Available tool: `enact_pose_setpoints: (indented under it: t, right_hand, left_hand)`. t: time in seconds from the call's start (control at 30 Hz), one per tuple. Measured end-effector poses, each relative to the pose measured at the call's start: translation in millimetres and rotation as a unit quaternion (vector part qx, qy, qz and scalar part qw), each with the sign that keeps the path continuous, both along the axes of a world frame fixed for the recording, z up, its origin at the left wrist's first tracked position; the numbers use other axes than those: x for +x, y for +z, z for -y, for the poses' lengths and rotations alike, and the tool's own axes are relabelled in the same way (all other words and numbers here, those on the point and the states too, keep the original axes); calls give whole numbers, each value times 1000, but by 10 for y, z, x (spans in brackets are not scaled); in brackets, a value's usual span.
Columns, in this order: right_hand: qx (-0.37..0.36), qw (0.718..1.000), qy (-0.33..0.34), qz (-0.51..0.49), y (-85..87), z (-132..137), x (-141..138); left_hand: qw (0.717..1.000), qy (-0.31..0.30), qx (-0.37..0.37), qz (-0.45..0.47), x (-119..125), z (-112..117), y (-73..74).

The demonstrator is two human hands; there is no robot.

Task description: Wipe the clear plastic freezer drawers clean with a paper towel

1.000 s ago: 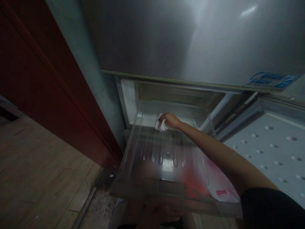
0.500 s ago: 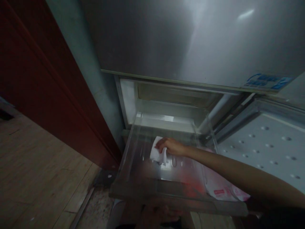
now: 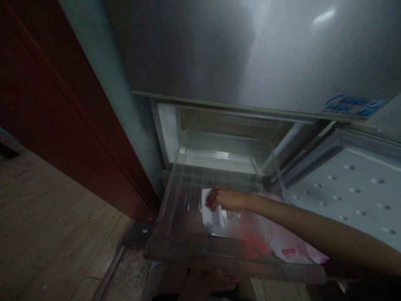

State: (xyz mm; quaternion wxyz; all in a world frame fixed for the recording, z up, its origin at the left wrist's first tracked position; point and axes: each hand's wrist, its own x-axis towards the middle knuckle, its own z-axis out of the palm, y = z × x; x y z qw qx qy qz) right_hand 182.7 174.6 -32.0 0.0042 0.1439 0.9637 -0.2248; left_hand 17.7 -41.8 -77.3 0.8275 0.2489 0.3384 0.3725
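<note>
My right hand (image 3: 224, 198) is closed on a white cloth (image 3: 210, 214) and presses it onto the floor of a clear plastic fridge drawer (image 3: 175, 200), near its middle. The drawer is pulled out from the lower compartment, and my forearm reaches in from the right. A pink and white plastic bag (image 3: 291, 244) lies in the drawer's right part, under my arm. My left hand (image 3: 208, 284) shows dimly below the drawer's front edge (image 3: 200, 253). Its fingers are too dark to make out.
The grey upper fridge door (image 3: 250, 50) is closed above the drawer. The open lower door (image 3: 354, 196), white with dimples, stands to the right. A red-brown wooden panel (image 3: 46, 104) and a wooden floor (image 3: 46, 234) lie to the left.
My right hand has drawn the cloth from the back wall of the drawer forward to the middle of its floor. The drawer and my left hand have stayed put.
</note>
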Motion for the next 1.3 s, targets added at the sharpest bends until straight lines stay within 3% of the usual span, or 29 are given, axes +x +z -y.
enact_pose_setpoints:
  t: [0.23, 0.4, 0.57, 0.77, 1.03, 1.3]
  right_hand:
    - [26, 997, -66, 14, 173, -654, 28]
    - [71, 986, -152, 2, 303, -1161, 65]
    - [93, 974, -208, -22, 320, -1351, 71]
    - [64, 982, -173, -31, 201, -1038, 44]
    - [8, 996, -88, -23, 48, -327, 2]
    - [-36, 999, 14, 8, -218, 321, -52]
  left_hand:
    - [999, -3, -1, -43, 12, -4, 61]
    - [1000, 0, -12, -11, 8, -10, 29]
    - [999, -4, -23, 25, 4, -11, -34]
    - [1000, -3, -7, 19, 4, -6, -21]
    - [1000, -15, -3, -9, 0, -5, -41]
    - [999, -31, -8, -6, 10, -29, -4]
